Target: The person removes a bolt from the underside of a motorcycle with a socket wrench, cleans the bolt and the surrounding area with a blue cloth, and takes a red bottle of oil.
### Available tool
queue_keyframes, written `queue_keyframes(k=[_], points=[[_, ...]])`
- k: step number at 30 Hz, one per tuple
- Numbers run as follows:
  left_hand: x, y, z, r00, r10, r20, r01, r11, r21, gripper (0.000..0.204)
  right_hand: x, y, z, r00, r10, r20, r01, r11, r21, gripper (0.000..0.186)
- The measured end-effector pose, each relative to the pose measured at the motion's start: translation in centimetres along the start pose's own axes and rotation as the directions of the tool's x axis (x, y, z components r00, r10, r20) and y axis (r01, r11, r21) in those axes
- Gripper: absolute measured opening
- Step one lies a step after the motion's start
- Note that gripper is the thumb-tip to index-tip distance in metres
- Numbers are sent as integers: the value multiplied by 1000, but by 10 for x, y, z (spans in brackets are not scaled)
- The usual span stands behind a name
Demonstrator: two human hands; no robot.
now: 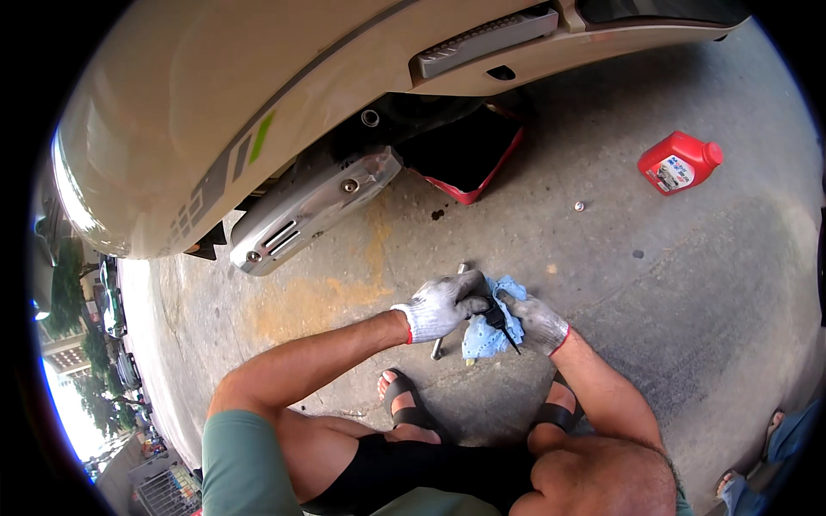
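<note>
My left hand (pixel 439 305), in a white knit glove with grey-stained fingers, is closed on a black dipstick (pixel 496 318), whose thin end points down toward my feet. A crumpled light-blue cloth (pixel 484 339) lies around and behind the dipstick. My right hand (pixel 538 323), gloved the same way, grips the cloth from the right side. Its fingertips are partly hidden by the cloth. A metal bar-shaped tool (pixel 437 349) lies on the ground below my left hand, its middle covered by that hand.
A beige scooter (pixel 258 77) with a silver exhaust cover (pixel 314 215) stands ahead. Under it sits a red-rimmed pan (pixel 469 197) of dark liquid. A red bottle (pixel 680 163) lies at the right, and a small whitish cap (pixel 579 206) nearer. Another person's foot (pixel 725 482) shows lower right.
</note>
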State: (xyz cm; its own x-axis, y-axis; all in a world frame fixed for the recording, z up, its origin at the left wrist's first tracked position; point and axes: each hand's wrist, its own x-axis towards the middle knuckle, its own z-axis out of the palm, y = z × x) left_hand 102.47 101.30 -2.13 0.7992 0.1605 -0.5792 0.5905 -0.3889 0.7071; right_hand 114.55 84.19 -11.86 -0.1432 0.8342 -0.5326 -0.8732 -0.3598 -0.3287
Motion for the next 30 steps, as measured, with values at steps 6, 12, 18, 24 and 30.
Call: queue_keyframes(k=[6,12,18,24,30], points=[[4,-4,-2,991,121,-59,-113,985,127,24,-5,-1,3,978,-104,179,106,994,0,36],[4,-10,-1,997,-76,-8,75,996,-47,28,6,-2,-9,885,-462,-61,350,746,-567,31],[6,-24,-6,951,-308,40,309,925,-220,32,1,-27,-39,786,-600,-149,290,570,-769,31],[12,-18,-4,885,-448,130,461,795,-394,34,-25,-29,30,692,-607,391,375,-160,-913,35],[7,-21,0,956,-263,127,292,868,-400,29,-4,-15,22,904,-284,320,350,63,-934,35]])
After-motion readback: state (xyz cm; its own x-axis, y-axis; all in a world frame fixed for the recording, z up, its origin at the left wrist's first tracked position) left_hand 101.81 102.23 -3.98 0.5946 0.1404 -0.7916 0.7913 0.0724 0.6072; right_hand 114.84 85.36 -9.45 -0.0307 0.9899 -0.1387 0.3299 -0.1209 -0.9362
